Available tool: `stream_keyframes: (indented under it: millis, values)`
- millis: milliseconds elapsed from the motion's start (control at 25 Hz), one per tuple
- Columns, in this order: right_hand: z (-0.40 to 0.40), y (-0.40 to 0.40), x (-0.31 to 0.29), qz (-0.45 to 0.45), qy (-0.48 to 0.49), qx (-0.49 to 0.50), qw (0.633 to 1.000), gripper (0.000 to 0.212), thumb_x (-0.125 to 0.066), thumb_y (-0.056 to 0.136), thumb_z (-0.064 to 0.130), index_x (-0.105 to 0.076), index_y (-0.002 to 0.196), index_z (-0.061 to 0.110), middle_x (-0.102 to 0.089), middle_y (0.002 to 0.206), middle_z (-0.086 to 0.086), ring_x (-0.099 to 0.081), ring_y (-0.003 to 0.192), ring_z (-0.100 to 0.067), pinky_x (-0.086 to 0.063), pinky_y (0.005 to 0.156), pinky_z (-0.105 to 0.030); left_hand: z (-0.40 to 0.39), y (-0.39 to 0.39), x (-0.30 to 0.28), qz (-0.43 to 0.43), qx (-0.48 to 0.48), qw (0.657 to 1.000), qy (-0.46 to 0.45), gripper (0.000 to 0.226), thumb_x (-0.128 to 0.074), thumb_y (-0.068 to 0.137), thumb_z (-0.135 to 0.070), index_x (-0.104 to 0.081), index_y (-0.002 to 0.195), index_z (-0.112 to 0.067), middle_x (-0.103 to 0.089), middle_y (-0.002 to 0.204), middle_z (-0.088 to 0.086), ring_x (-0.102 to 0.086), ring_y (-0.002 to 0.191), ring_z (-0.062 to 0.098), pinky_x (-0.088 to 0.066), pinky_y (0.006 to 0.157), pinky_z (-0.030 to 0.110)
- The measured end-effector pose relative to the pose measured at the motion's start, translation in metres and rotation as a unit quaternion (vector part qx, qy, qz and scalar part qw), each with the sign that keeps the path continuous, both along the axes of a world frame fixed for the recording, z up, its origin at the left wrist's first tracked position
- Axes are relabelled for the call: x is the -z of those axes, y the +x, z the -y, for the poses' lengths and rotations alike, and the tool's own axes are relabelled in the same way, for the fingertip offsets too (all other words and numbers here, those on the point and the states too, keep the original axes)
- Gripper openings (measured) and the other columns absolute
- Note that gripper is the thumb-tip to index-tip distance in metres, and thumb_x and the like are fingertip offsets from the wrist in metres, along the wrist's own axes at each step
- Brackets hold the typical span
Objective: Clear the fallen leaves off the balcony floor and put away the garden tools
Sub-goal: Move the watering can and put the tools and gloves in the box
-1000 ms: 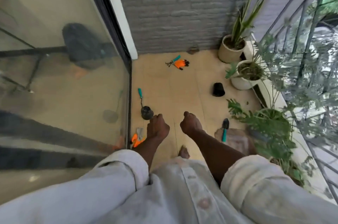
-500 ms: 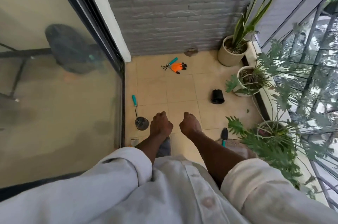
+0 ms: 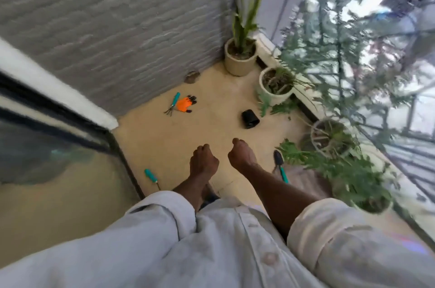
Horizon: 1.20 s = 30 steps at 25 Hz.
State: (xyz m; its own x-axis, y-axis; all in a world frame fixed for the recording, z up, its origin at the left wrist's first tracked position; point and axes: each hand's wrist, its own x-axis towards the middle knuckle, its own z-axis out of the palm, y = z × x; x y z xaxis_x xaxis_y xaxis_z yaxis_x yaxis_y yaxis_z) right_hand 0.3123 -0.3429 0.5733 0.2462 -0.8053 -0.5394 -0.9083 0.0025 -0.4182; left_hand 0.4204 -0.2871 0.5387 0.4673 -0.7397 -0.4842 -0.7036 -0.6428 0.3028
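My left hand (image 3: 203, 163) and my right hand (image 3: 241, 154) hang side by side over the beige balcony floor (image 3: 164, 139), both with fingers curled and holding nothing. A teal-handled hand rake (image 3: 173, 103) lies beside an orange glove (image 3: 186, 103) near the grey brick wall. A teal-handled tool (image 3: 151, 176) lies by the glass door, its head hidden behind my left arm. A small trowel (image 3: 280, 165) with a black blade lies right of my right hand. A brown leaf (image 3: 191, 76) rests at the foot of the wall.
A black pot (image 3: 250, 118) lies on its side mid-floor. Several potted plants line the right edge: a tall one (image 3: 240, 57), a white pot (image 3: 274, 87), a leafy one (image 3: 329, 137). The railing (image 3: 376, 76) is on the right, the glass door (image 3: 58, 170) on the left.
The view has swung right and tilted, blurring the scene. My hands stay curled side by side in the same pose. Nothing on the floor has moved.
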Motion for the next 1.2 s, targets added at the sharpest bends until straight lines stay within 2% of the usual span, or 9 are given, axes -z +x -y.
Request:
stream_keyframes:
  millis: [240, 400, 480, 560, 680, 800, 960, 1080, 1200]
  values:
    - [-0.013, -0.084, 0.0, -0.027, 0.004, 0.197, 0.98, 0.028, -0.047, 0.092, 0.006, -0.053, 0.119, 0.004, -0.058, 0.12, -0.015, -0.057, 0.109, -0.032, -0.044, 0.078, -0.032, 0.04, -0.058, -0.004, -0.035, 0.231, 0.972, 0.001, 0.043, -0.05, 0.092, -0.013, -0.047, 0.134, -0.008, -0.052, 0.134, 0.012, -0.051, 0.12, 0.029, -0.047, 0.096, 0.038]
    - [-0.04, -0.123, 0.003, -0.018, -0.013, 0.3, 0.954, 0.025, -0.045, 0.089, 0.005, -0.056, 0.111, 0.005, -0.063, 0.115, -0.018, -0.06, 0.107, -0.035, -0.049, 0.081, -0.039, 0.043, -0.102, -0.011, -0.034, 0.326, 0.945, 0.013, 0.039, -0.047, 0.09, -0.012, -0.05, 0.129, -0.009, -0.052, 0.131, 0.012, -0.051, 0.119, 0.03, -0.045, 0.095, 0.039]
    - [-0.082, -0.176, -0.008, -0.03, -0.013, 0.388, 0.921, 0.027, -0.043, 0.092, 0.005, -0.055, 0.117, 0.004, -0.061, 0.118, -0.018, -0.059, 0.11, -0.035, -0.047, 0.081, -0.038, 0.026, -0.163, -0.021, -0.039, 0.432, 0.901, 0.002, 0.038, -0.046, 0.088, -0.011, -0.052, 0.125, -0.009, -0.054, 0.13, 0.013, -0.052, 0.117, 0.031, -0.045, 0.094, 0.038]
    - [-0.091, -0.186, -0.013, -0.024, -0.014, 0.407, 0.913, 0.029, -0.042, 0.096, 0.007, -0.055, 0.121, 0.003, -0.06, 0.12, -0.016, -0.057, 0.113, -0.034, -0.042, 0.077, -0.034, 0.023, -0.173, -0.02, -0.036, 0.447, 0.894, 0.007, 0.041, -0.046, 0.087, -0.011, -0.052, 0.128, -0.01, -0.054, 0.131, 0.012, -0.052, 0.119, 0.03, -0.044, 0.095, 0.037]
    - [-0.14, -0.234, -0.012, -0.024, -0.023, 0.477, 0.878, 0.024, -0.045, 0.09, 0.006, -0.055, 0.111, 0.002, -0.061, 0.118, -0.02, -0.057, 0.112, -0.037, -0.047, 0.084, -0.038, -0.008, -0.235, -0.024, -0.028, 0.53, 0.847, 0.019, 0.045, -0.045, 0.088, -0.011, -0.049, 0.133, -0.011, -0.053, 0.134, 0.013, -0.052, 0.121, 0.03, -0.045, 0.097, 0.038]
    - [-0.19, -0.279, -0.013, -0.011, -0.025, 0.534, 0.845, 0.025, -0.047, 0.09, 0.007, -0.054, 0.113, 0.0, -0.058, 0.12, -0.021, -0.056, 0.112, -0.037, -0.046, 0.087, -0.038, -0.041, -0.289, -0.022, -0.013, 0.605, 0.795, 0.033, 0.037, -0.046, 0.085, -0.012, -0.056, 0.12, -0.011, -0.061, 0.123, 0.015, -0.058, 0.112, 0.033, -0.049, 0.093, 0.042]
    - [-0.262, -0.331, -0.012, -0.004, -0.047, 0.647, 0.761, 0.027, -0.043, 0.093, 0.011, -0.055, 0.116, 0.004, -0.059, 0.121, -0.018, -0.058, 0.111, -0.035, -0.046, 0.086, -0.036, -0.088, -0.359, -0.023, -0.017, 0.702, 0.711, 0.027, 0.038, -0.043, 0.089, -0.018, -0.055, 0.124, -0.012, -0.059, 0.128, 0.012, -0.055, 0.116, 0.031, -0.046, 0.097, 0.044]
    - [-0.298, -0.358, -0.009, 0.008, -0.041, 0.698, 0.715, 0.019, -0.043, 0.092, 0.009, -0.056, 0.106, 0.004, -0.06, 0.116, -0.019, -0.059, 0.106, -0.035, -0.042, 0.078, -0.032, -0.115, -0.405, -0.025, -0.022, 0.735, 0.677, 0.022, 0.04, -0.046, 0.096, -0.018, -0.049, 0.135, -0.011, -0.055, 0.134, 0.012, -0.053, 0.122, 0.029, -0.041, 0.099, 0.037]
    - [-0.326, -0.397, 0.005, 0.002, -0.032, 0.742, 0.67, 0.021, -0.043, 0.09, 0.008, -0.054, 0.107, 0.002, -0.059, 0.117, -0.021, -0.058, 0.105, -0.036, -0.043, 0.078, -0.032, -0.132, -0.461, -0.014, -0.03, 0.776, 0.629, 0.039, 0.037, -0.046, 0.095, -0.019, -0.052, 0.131, -0.008, -0.056, 0.131, 0.013, -0.054, 0.118, 0.029, -0.041, 0.095, 0.035]
